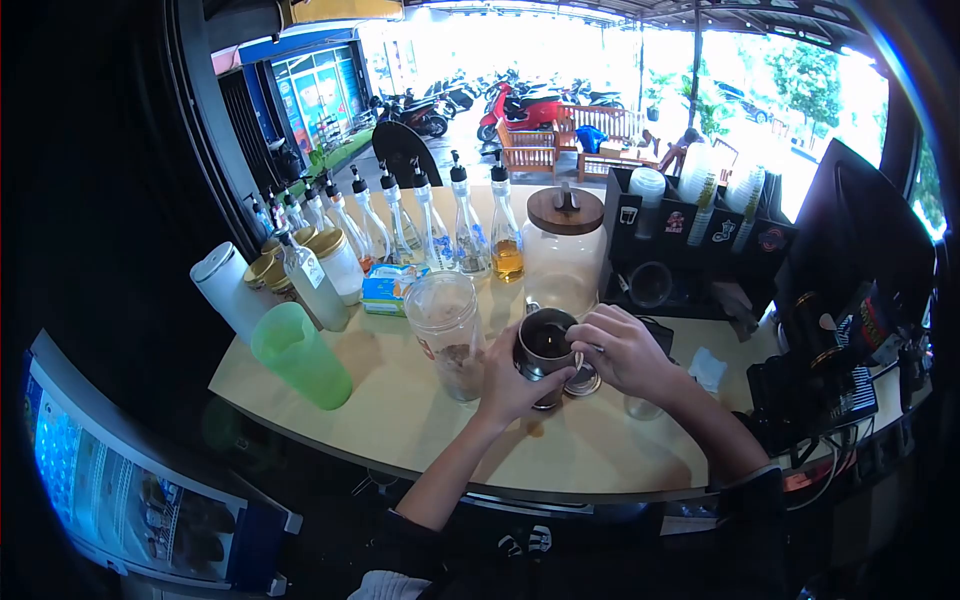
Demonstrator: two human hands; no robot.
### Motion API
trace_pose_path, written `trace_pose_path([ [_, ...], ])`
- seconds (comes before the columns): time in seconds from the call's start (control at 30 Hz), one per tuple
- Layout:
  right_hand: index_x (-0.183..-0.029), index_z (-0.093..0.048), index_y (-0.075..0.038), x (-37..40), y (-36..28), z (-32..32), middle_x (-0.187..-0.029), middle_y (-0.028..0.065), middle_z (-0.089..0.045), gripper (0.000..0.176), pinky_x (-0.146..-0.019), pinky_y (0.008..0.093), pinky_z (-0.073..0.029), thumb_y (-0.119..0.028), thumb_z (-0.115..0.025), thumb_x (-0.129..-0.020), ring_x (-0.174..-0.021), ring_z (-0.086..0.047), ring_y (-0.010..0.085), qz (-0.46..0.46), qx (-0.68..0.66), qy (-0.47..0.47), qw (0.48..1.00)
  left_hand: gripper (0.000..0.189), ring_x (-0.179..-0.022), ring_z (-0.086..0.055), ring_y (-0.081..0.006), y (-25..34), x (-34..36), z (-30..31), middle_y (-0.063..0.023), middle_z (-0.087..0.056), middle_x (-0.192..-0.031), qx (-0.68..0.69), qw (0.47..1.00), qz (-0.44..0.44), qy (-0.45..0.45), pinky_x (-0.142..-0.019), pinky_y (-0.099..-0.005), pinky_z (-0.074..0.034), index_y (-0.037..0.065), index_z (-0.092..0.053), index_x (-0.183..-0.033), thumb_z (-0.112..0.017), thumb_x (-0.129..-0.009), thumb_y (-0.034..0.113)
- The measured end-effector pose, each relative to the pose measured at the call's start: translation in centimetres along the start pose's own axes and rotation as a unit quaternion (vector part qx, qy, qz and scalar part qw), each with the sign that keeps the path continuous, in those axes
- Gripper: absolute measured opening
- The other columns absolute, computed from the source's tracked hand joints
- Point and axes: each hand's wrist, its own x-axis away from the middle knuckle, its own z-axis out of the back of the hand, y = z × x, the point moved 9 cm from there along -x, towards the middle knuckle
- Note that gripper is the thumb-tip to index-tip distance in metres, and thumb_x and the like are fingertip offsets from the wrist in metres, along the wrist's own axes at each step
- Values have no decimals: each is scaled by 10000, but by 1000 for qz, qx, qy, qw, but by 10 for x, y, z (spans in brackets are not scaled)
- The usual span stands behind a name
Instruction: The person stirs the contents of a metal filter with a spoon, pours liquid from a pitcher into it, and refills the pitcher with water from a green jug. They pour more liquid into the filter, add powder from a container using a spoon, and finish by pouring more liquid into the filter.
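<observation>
A dark metal cup [548,338] stands over the counter with its round mouth facing up; dark contents or a dark inside show in it. My left hand [512,382] is wrapped around the cup's near left side, thumb stretched along its front. At the rim's right side, my right hand [625,350] has its fingers pinched together, and a small shiny bit shows there; what it is I cannot make out. Just left of my left hand is a clear plastic jar [443,310] with brown powder low inside. A small round metal lid or dish [583,381] lies beside the cup.
Pump bottles [462,225] line the counter's back. A wooden-lidded glass jar [565,250] is behind the cup. Left are a green pitcher [302,355] and a blue-yellow box [390,290]. A black cup organizer [690,225], white tissue [708,368] and a dark monitor [850,230] stand right.
</observation>
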Motion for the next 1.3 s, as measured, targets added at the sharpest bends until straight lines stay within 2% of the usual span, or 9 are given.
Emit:
trace_pose_path([
  [0.2,-906,-571,-66,3,-3,3,-803,54,-551,142,-678,370,-455,-141,-658,-824,-738,-546,247,24,10,11,1000,780,-1006,-653,-247,3,-7,3,-138,-661,-1066,12,997,3,-77,-904,-380,-501,13,-556,-1204,-889,-587,354],
  [0.37,-903,-566,-74,2,-5,5,-790,53,-548,138,-668,364,-451,-146,-659,-831,-728,-546,240,33,-9,26,999,939,-1120,-597,-249,3,-9,-3,-160,-593,-1213,61,987,-14,-148,-973,-375,-460,25,-393,-1354,-882,-614,333],
  [0.5,-899,-567,-78,5,1,0,-782,48,-549,143,-672,362,-450,-138,-671,-821,-730,-555,235,22,2,33,999,1004,-1162,-560,-259,8,-2,-11,-165,-544,-1255,52,990,-9,-131,-1000,-377,-436,31,-321,-1388,-890,-610,310],
  [0.6,-898,-570,-79,5,-6,2,-786,45,-554,146,-673,362,-449,-133,-675,-812,-738,-564,235,30,-4,20,999,1030,-1152,-556,-275,25,-3,-6,-166,-540,-1217,-30,997,-57,-43,-999,-381,-433,29,-308,-1386,-905,-589,293],
  [0.67,-896,-570,-80,4,-3,2,-785,45,-552,140,-672,363,-447,-131,-670,-813,-738,-563,236,31,1,36,999,1048,-1130,-563,-284,15,-4,-4,-160,-547,-1181,-39,999,-7,-14,-988,-389,-440,37,-309,-1380,-919,-565,288],
  [0.77,-897,-571,-80,6,-2,2,-783,44,-549,134,-669,365,-443,-124,-663,-812,-736,-560,238,27,-8,50,998,1077,-1140,-557,-279,-3,-7,-9,-164,-536,-1202,87,992,54,-68,-997,-390,-435,58,-275,-1413,-915,-573,269],
  [0.97,-907,-575,-81,9,4,2,-778,43,-544,143,-663,365,-436,-121,-662,-800,-733,-557,241,24,-10,55,998,1112,-1165,-540,-277,-8,-9,-11,-162,-527,-1218,151,973,55,-164,-1019,-391,-420,78,-220,-1460,-900,-596,242],
  [1.17,-895,-581,-77,7,3,2,-766,48,-548,142,-655,369,-434,-111,-666,-786,-718,-559,247,38,-32,55,997,1131,-1208,-501,-283,-11,-5,-12,-172,-508,-1250,40,997,22,-62,-1032,-397,-404,82,-217,-1467,-903,-579,230],
  [1.3,-898,-586,-70,10,9,4,-776,55,-555,146,-676,368,-443,-115,-673,-790,-729,-563,247,16,-24,62,998,1149,-1201,-506,-286,-9,-11,-4,-171,-509,-1248,60,993,37,-91,-1035,-398,-399,75,-209,-1470,-906,-571,234],
])
